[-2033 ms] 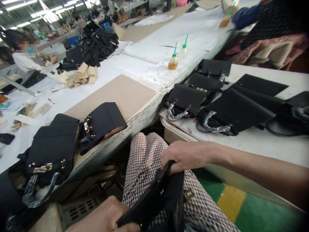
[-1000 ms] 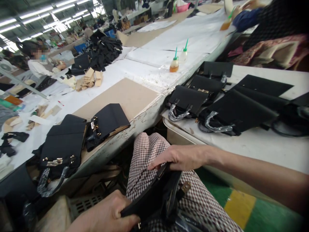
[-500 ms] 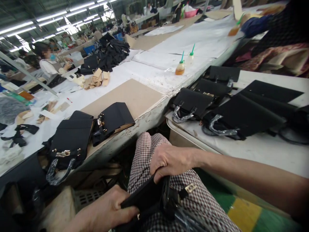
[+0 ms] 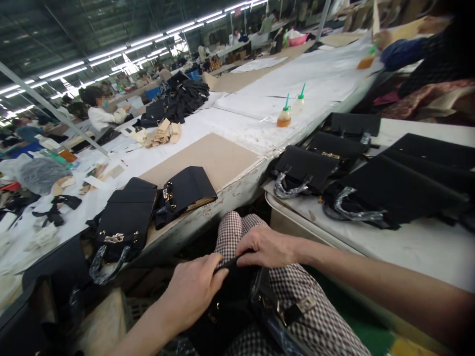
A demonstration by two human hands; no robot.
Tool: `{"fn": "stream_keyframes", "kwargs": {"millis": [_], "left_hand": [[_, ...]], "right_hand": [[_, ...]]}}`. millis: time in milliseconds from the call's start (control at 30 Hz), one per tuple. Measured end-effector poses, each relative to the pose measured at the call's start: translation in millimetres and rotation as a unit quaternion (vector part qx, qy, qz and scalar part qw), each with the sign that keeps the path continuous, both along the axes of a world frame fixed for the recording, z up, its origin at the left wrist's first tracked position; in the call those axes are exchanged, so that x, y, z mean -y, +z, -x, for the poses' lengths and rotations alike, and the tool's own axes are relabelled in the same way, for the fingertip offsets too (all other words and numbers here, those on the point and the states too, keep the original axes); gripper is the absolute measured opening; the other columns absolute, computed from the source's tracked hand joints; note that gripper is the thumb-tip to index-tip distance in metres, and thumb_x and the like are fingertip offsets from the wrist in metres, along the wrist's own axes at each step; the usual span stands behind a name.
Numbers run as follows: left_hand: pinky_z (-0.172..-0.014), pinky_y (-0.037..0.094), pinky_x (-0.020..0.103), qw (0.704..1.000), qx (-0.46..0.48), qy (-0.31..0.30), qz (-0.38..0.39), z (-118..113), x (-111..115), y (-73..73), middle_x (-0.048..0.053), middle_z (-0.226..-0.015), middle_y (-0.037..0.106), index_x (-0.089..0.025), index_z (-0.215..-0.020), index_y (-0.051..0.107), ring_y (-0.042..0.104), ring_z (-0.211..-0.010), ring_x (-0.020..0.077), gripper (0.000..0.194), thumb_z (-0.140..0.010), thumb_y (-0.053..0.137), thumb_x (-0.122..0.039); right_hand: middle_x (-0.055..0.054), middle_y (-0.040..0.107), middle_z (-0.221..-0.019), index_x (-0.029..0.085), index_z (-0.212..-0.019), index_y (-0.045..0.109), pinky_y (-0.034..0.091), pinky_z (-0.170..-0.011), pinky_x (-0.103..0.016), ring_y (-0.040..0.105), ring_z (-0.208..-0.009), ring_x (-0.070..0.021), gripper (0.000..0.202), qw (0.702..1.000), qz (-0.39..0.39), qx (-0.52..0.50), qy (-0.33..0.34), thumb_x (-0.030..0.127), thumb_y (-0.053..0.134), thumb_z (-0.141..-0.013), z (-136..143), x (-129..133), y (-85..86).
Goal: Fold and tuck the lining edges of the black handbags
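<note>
A black bag (image 4: 233, 306) with gold metal fittings and a plastic-wrapped handle lies across my lap, over checked cloth. Its upper edge is pinched by my left hand (image 4: 193, 287), thumb on the near side. Close beside it, my right hand (image 4: 260, 246) grips the same edge farther along, fingers curled over it. The bag's lower part runs out of view at the bottom.
Two black bags (image 4: 124, 212) lie at the near edge of the white table (image 4: 237, 118). More black bags (image 4: 306, 163) cover the side table at right. Glue bottles (image 4: 284, 117) stand farther back. A person (image 4: 102, 113) works at back left; a co-worker's sleeve (image 4: 403, 52) shows upper right.
My left hand has moved up and right along the bag's edge, nearer my right hand, which still grips it. The view has shifted, so the surroundings sit slightly lower and farther right.
</note>
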State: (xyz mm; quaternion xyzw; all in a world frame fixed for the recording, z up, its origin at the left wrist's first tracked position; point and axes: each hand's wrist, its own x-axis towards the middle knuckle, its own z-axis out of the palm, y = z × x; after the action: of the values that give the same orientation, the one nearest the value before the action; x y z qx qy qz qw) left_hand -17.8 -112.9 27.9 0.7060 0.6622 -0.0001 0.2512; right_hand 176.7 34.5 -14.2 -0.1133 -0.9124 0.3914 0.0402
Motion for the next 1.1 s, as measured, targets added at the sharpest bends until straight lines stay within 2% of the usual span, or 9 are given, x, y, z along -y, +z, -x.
{"fn": "stream_keyframes", "kwargs": {"millis": [167, 333, 433, 567, 667, 733, 833, 1000, 1100], "left_hand": [[-0.062, 0.027, 0.028, 0.999, 0.022, 0.007, 0.034, -19, -16, -2.8, -0.001, -0.067, 0.056, -0.019, -0.07, 0.048, 0.05, -0.062, 0.0151, 0.029, -0.097, 0.041, -0.027], [-0.058, 0.023, 0.027, 0.992, 0.072, 0.069, 0.083, 14, 4, -3.8, -0.003, -0.06, 0.038, -0.017, -0.064, 0.039, 0.036, -0.057, 0.0116, 0.036, -0.097, 0.04, -0.031], [-0.058, 0.026, 0.025, 0.981, 0.11, 0.105, 0.123, 36, 21, 5.2, -0.003, -0.063, 0.042, -0.017, -0.065, 0.042, 0.04, -0.061, 0.012, 0.037, -0.098, 0.038, -0.033], [-0.073, 0.039, 0.023, 0.964, 0.179, 0.105, 0.169, 46, 25, 23.3, -0.002, -0.088, 0.064, -0.019, -0.092, 0.064, 0.056, -0.084, 0.017, 0.022, -0.093, 0.043, -0.025], [-0.092, 0.042, 0.025, 0.959, 0.223, 0.081, 0.153, 38, 5, 27.4, -0.001, -0.116, 0.066, -0.025, -0.125, 0.059, 0.058, -0.106, 0.0203, 0.037, -0.089, 0.05, -0.022], [-0.099, 0.041, 0.028, 0.96, 0.242, 0.055, 0.128, 27, -16, 21.3, 0.002, -0.128, 0.062, -0.025, -0.133, 0.054, 0.057, -0.115, 0.0223, 0.045, -0.089, 0.056, -0.026], [-0.098, 0.043, 0.034, 0.969, 0.23, 0.008, 0.093, 10, -54, 1.4, 0.006, -0.124, 0.064, -0.022, -0.131, 0.057, 0.06, -0.11, 0.0261, 0.047, -0.086, 0.064, -0.034], [-0.092, 0.046, 0.034, 0.97, 0.225, -0.035, 0.084, -12, -102, -35.5, 0.007, -0.117, 0.067, -0.018, -0.124, 0.06, 0.061, -0.105, 0.0275, 0.052, -0.075, 0.072, -0.03], [-0.077, 0.05, 0.027, 0.965, 0.235, -0.033, 0.113, -17, -111, -43.4, 0.004, -0.102, 0.07, -0.016, -0.111, 0.067, 0.064, -0.092, 0.0222, 0.037, -0.074, 0.064, -0.02]], "right_hand": [[0.004, 0.068, -0.07, 0.024, -0.087, 0.076, 0.038, -0.064, -0.023, 0.061, -0.067, -0.0138, 0.014, 1.0, 0.023, -0.009, 0.004, 0.031, 0.066, -0.092, 0, 3, -5.7], [0.006, 0.06, -0.062, 0.022, -0.078, 0.073, 0.036, -0.06, -0.022, 0.057, -0.06, -0.0115, 0.02, 0.998, 0.061, -0.012, -0.012, 0.032, 0.065, -0.093, -9, -4, -17.6], [0.005, 0.062, -0.064, 0.022, -0.078, 0.073, 0.038, -0.062, -0.023, 0.059, -0.063, -0.0123, 0.022, 0.997, 0.071, -0.011, -0.014, 0.034, 0.064, -0.094, -10, -7, -21.7], [0.003, 0.071, -0.078, 0.024, -0.091, 0.075, 0.044, -0.071, -0.025, 0.064, -0.075, -0.0164, 0.02, 0.998, 0.065, -0.009, -0.013, 0.037, 0.061, -0.096, -8, -11, -23.6], [-0.001, 0.073, -0.103, 0.026, -0.114, 0.071, 0.047, -0.088, -0.03, 0.065, -0.096, -0.0205, 0.026, 0.998, 0.05, -0.04, -0.011, 0.039, 0.052, -0.101, -9, -16, -23.0], [-0.006, 0.064, -0.128, 0.024, -0.13, 0.062, 0.042, -0.102, -0.035, 0.058, -0.117, -0.023, 0.034, 0.996, 0.034, -0.082, -0.03, 0.04, 0.049, -0.103, -13, -17, -18.9], [-0.01, 0.046, -0.149, 0.023, -0.139, 0.054, 0.033, -0.113, -0.044, 0.042, -0.134, -0.0258, 0.039, 0.986, -0.014, -0.143, -0.085, 0.04, 0.047, -0.104, -25, -8, -3.3], [-0.008, 0.065, -0.119, 0.021, -0.123, 0.062, 0.038, -0.107, -0.043, 0.053, -0.118, -0.0239, 0.027, 0.993, -0.053, -0.098, -0.05, 0.036, 0.048, -0.105, -46, 37, 26.3], [-0.009, 0.064, -0.1, 0.017, -0.095, 0.064, 0.046, -0.092, -0.045, 0.057, -0.098, -0.0264, 0.029, 0.985, -0.097, -0.047, -0.138, 0.045, 0.059, -0.098, -57, 60, 27.0]]}}
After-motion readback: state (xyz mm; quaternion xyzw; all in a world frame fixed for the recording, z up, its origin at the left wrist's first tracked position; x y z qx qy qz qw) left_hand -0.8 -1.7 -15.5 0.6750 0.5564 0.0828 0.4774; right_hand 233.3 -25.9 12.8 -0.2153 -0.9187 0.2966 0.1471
